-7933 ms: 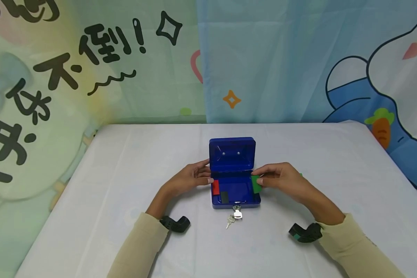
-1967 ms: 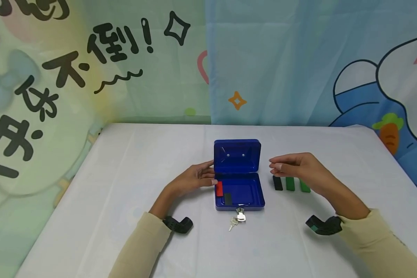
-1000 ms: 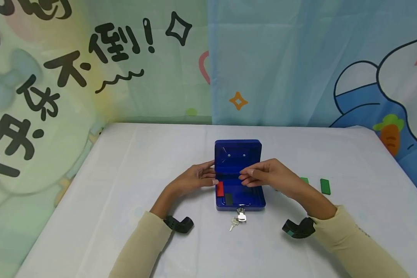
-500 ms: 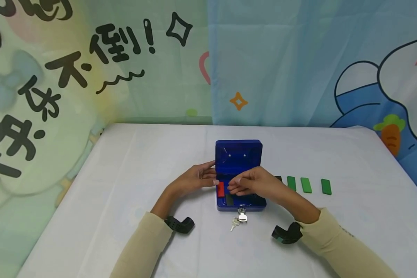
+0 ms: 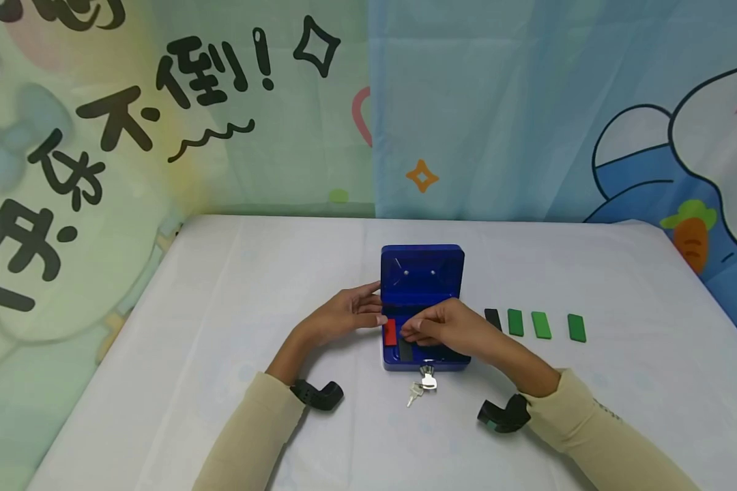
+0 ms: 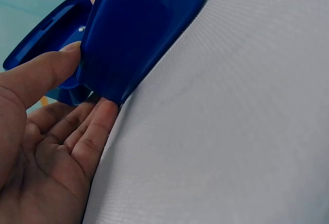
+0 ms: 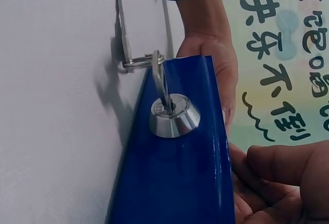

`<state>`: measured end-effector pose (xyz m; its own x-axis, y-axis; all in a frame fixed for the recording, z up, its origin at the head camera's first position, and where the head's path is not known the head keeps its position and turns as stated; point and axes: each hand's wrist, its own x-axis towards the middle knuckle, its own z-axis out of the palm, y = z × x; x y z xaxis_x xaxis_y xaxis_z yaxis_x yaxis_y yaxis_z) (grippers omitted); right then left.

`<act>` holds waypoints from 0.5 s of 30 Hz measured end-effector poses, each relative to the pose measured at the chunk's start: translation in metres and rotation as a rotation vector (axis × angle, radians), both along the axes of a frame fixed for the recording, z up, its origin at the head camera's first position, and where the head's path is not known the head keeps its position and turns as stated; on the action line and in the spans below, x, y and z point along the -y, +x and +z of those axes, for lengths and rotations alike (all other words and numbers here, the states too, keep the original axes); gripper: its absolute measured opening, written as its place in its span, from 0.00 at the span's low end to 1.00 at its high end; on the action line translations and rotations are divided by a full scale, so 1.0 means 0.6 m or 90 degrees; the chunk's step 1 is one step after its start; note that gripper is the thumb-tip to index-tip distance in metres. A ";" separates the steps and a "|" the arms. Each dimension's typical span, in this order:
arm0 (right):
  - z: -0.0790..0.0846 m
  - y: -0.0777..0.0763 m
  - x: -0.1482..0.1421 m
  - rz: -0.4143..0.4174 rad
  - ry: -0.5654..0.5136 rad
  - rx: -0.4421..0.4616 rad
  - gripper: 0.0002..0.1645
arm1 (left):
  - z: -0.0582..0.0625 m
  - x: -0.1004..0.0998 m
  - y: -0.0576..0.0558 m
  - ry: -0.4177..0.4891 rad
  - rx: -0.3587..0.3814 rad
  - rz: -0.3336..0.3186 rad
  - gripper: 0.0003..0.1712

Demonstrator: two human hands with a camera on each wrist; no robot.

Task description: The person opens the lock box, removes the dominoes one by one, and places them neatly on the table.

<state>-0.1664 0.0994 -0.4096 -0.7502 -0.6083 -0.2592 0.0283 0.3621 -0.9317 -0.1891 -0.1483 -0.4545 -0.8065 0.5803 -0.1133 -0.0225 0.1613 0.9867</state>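
A small blue cash box (image 5: pixel 424 273) stands with its lid up. In it lie a flat red block (image 5: pixel 389 333) and a dark block (image 5: pixel 405 351) at the left. Against the left side rests my left hand (image 5: pixel 345 312), its thumb on the rim and its fingers along the outer wall in the left wrist view. My right hand (image 5: pixel 451 327) reaches into the box beside both blocks, fingers bent toward the thumb. The wall hides its fingertips in the right wrist view, so I cannot tell whether they pinch anything. A key sits in the lock (image 7: pixel 175 116).
Right of the box a black block (image 5: pixel 493 318) and three green blocks (image 5: pixel 542 325) lie in a row on the white tablecloth (image 5: pixel 252 273). A second key (image 5: pixel 414 393) hangs from the ring at the front. A printed curtain (image 5: pixel 497 102) stands behind.
Earlier my right hand held a green block at the box's right edge. It was later over the row of blocks, then came back left and down into the box. My left hand stays put.
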 end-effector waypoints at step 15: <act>-0.003 -0.006 0.007 -0.028 0.037 -0.064 0.18 | 0.002 0.001 0.003 0.005 -0.007 0.007 0.42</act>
